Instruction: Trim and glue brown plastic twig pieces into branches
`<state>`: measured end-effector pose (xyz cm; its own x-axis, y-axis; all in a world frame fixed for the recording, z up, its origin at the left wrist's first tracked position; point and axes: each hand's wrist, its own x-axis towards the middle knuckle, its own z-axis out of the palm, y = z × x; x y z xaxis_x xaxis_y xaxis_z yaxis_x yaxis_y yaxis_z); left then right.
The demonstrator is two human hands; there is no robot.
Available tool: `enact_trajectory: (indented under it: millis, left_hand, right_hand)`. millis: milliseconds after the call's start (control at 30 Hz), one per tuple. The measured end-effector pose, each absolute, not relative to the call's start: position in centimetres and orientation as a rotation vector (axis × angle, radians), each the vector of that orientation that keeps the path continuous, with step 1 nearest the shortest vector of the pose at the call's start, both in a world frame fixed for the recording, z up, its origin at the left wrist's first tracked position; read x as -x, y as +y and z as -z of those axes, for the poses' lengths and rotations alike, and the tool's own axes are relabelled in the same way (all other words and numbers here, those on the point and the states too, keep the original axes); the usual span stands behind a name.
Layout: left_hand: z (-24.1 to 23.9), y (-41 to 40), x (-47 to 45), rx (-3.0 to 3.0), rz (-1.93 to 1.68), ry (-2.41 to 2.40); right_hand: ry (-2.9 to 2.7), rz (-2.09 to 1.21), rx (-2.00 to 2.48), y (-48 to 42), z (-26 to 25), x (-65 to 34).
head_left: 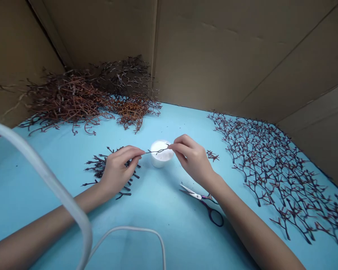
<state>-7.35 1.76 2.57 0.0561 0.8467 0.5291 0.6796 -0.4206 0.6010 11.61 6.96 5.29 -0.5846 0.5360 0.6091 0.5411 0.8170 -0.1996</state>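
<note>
While the left hand (121, 168) and the right hand (193, 159) pinch a thin, dark, twig-like length (159, 151) (one piece or two, unclear) above the white cup (159, 163), good handling likely calls for a light grip, steady hold and no hard pull.

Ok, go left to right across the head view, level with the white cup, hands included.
White cable, left hand, white cup, right hand, small reddish pieces, spread of branched twigs.
</note>
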Motion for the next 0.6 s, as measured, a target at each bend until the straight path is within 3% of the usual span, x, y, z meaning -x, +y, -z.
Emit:
enact_trajectory:
  millis: [233, 600]
  left_hand:
    - [-2.5, 1.52, 7.18, -2.438, -1.298, 1.522]
    - [-2.44, 1.64, 7.14, -2.413, -1.297, 1.522]
  right_hand:
    - [-2.434, 0.047, 0.821, 6.77, -5.29, -11.64]
    - [-2.415, 0.104, 0.75, 6.87, -5.63, -11.73]
